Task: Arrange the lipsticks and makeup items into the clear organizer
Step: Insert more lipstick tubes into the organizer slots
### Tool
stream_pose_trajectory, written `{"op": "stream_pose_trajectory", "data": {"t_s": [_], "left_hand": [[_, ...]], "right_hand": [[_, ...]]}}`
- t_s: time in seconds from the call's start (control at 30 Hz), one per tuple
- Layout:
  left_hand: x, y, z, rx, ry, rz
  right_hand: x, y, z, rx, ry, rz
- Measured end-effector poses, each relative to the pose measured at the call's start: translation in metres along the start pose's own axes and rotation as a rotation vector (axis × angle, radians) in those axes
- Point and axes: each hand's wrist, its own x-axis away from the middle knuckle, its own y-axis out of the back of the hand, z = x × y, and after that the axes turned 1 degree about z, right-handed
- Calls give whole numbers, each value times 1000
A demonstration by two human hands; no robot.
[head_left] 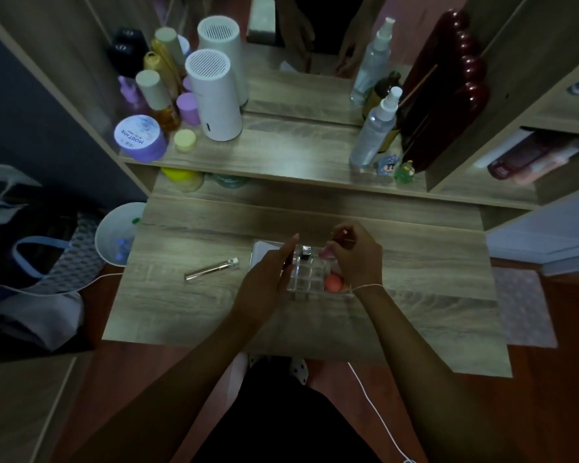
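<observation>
The clear organizer point(306, 277) with a grid of small compartments sits in the middle of the wooden dressing table point(188, 315). An orange-pink makeup sponge point(333, 283) lies in its right compartment, and a small dark-capped item point(306, 252) stands in a far slot. My left hand point(268, 279) rests against the organizer's left side, fingers extended along it. My right hand point(355, 253) hovers over the organizer's right side, pinching a slim reddish lipstick tube point(343, 233) above it. A clear slim tube with a white cap point(211, 269) lies on the table to the left.
On the shelf behind stand a white cylindrical device point(214, 95), a purple jar point(140, 138), bottles, spray bottles point(376, 128) and small figurines point(386, 164). A mirror backs the shelf. A white bin point(114, 233) and bags sit to the left on the floor.
</observation>
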Motion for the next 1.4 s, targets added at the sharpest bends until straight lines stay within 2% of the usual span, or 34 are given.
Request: {"op": "stream_pose_trajectory", "data": {"t_s": [0.07,0.17,0.27,0.37,0.47,0.53,0.67,0.77,0.93,1.1,1.2,1.4], "left_hand": [[-3,-2,6,-33,-3,-9],[-3,-8,14,-81,111,27],[-5,-13,14,7,242,74],[-5,-15,15,26,233,97],[-3,-15,24,-191,31,86],[-3,-17,26,-216,2,61],[-4,-23,24,-93,144,-30],[-7,-28,27,-70,263,-32],[-4,-33,30,-37,319,-24],[-3,-36,31,9,346,-62],[-3,-36,32,-1,344,-32],[-2,-33,35,-17,244,-28]], "right_hand": [[-3,-4,-2,49,8,38],[-4,-10,-4,106,34,122],[-3,-15,-7,186,95,192],[-2,-18,-12,225,133,229],[-2,-19,-14,235,145,233],[-3,-20,-14,239,150,230],[-3,-22,-18,237,149,229],[-2,-22,-22,249,144,237],[0,-18,-24,253,132,239],[0,-15,-22,252,140,239],[1,-14,-21,251,143,242],[6,-6,-17,231,163,210]]}}
